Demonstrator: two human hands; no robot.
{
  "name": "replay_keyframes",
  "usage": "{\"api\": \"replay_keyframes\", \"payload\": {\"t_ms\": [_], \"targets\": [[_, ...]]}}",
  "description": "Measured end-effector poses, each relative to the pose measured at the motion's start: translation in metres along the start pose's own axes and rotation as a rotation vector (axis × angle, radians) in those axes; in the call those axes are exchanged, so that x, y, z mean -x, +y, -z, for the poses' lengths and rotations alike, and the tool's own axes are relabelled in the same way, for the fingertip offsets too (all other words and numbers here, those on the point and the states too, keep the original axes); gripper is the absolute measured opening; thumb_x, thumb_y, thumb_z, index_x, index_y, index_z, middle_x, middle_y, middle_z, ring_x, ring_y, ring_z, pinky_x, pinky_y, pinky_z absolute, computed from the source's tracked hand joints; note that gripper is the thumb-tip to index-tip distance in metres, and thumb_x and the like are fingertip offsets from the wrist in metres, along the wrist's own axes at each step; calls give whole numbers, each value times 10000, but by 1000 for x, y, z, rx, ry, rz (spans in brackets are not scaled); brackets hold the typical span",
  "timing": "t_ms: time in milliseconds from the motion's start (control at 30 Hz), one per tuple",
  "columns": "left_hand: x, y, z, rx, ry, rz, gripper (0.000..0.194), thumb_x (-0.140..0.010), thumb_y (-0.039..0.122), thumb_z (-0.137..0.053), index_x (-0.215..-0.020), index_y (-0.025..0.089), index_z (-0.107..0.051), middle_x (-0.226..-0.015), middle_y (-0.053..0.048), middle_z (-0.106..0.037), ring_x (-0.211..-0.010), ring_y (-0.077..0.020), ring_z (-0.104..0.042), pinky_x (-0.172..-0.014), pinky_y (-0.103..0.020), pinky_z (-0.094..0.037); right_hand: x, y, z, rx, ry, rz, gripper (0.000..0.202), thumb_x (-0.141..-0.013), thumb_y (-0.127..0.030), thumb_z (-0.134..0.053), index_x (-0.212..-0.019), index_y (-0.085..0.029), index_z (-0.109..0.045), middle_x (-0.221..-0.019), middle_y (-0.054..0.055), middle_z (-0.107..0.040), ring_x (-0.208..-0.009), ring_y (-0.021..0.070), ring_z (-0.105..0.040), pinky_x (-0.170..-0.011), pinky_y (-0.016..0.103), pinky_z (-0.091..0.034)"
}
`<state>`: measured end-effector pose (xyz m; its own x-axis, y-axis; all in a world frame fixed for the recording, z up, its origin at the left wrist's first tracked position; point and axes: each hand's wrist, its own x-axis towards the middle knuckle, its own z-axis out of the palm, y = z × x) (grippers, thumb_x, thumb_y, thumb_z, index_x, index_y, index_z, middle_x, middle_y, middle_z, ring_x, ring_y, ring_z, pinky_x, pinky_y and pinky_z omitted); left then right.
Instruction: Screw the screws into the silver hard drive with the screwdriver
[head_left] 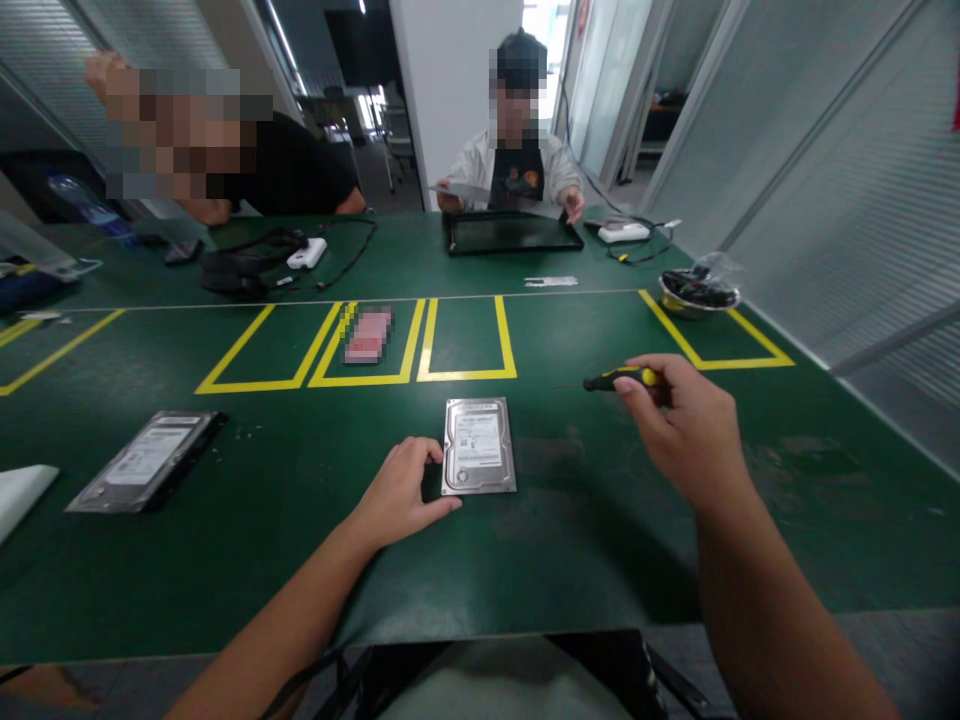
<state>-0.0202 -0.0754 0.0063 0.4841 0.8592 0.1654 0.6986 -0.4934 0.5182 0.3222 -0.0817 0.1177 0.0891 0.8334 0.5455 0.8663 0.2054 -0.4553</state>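
Note:
A silver hard drive (480,450) with a white label lies flat on the green table in front of me. My left hand (405,490) rests at its left side, fingers curled against the left edge and thumb along the near left corner. Raised over the table to the right, my right hand (686,420) is closed around a black and yellow screwdriver (622,380). Its thin shaft points left, beyond the drive's far right corner, apart from the drive.
Another hard drive (146,460) in a clear bag lies left. Yellow tape frames (466,376) mark the table, one around a blurred pink item (368,335). A metal bowl of dark parts (697,300) stands right. Across sits a person holding a panel over a black frame (514,248); another person leans at left.

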Motion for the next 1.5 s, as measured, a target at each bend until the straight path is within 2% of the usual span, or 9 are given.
{"api": "replay_keyframes", "payload": {"t_ms": [133, 267, 333, 533, 733, 967, 1167, 1500], "targets": [[-1, 2, 1, 9, -18, 15, 484, -724, 410, -755, -1053, 208, -462, -1046, -57, -560, -963, -239, -530, -841, -384, -423, -8, -21, 0, -263, 87, 65, 192, -876, -360, -634, -979, -199, -655, -772, -2, -632, -646, 132, -562, -628, 280, -444], [-2, 4, 0, -4, -16, 21, 480, -715, 410, -758, -1037, 211, -462, -1033, -47, -562, -950, -233, -528, -835, -381, -410, -17, -42, -5, -455, 114, 171, 163, -882, -355, -635, -957, -211, -654, -842, 11, -618, -719, 142, -569, -648, 290, -463], [-3, 4, 0, -3, -16, 26, 476, -712, 412, -761, -1026, 213, -464, -1024, -41, -564, -940, -228, -527, -831, -375, -406, -21, -52, -9, -534, 91, 202, 151, -888, -348, -636, -956, -214, -644, -877, 18, -622, -748, 144, -578, -658, 290, -475], [-4, 5, -1, -10, -19, 25, 475, -710, 429, -761, -1020, 209, -475, -1018, -40, -564, -935, -229, -523, -827, -368, -396, -19, -74, -26, -739, -105, 197, 224, -906, -357, -638, -1069, -207, -602, -861, -4, -641, -672, 109, -604, -622, 259, -497], [-5, 5, 2, 6, -45, -19, 439, -727, 474, -744, -976, 205, -503, -977, -42, -562, -909, -232, -515, -809, -358, -389, -16, -82, -43, -704, -140, 330, 257, -878, -345, -684, -1073, -216, -577, -923, -13, -640, -693, 93, -613, -643, 236, -497], [-5, 6, 7, 103, -43, -122, 247, -792, 344, -685, -925, 201, -534, -926, -26, -584, -892, -207, -527, -810, -339, -394, -7, -87, -57, -622, -326, 530, 259, -910, -268, -644, -1126, -169, -543, -914, 3, -647, -725, 91, -591, -680, 218, -462], [-5, 1, 7, 87, -42, -125, 260, -776, 321, -706, -949, 192, -563, -927, -23, -607, -881, -199, -543, -795, -333, -407, 2, -91, -71, -608, -409, 527, 241, -927, -276, -607, -1129, -164, -536, -888, 9, -647, -707, 109, -578, -689, 242, -448], [-6, 0, 9, 92, -71, -119, 178, -773, 300, -692, -864, 189, -585, -803, 8, -594, -797, -176, -538, -759, -328, -387, 8, -91, -81, -616, -416, 511, 237, -925, -287, -609, -1108, -153, -542, -889, 23, -647, -717, 124, -578, -697, 256, -448]]}}
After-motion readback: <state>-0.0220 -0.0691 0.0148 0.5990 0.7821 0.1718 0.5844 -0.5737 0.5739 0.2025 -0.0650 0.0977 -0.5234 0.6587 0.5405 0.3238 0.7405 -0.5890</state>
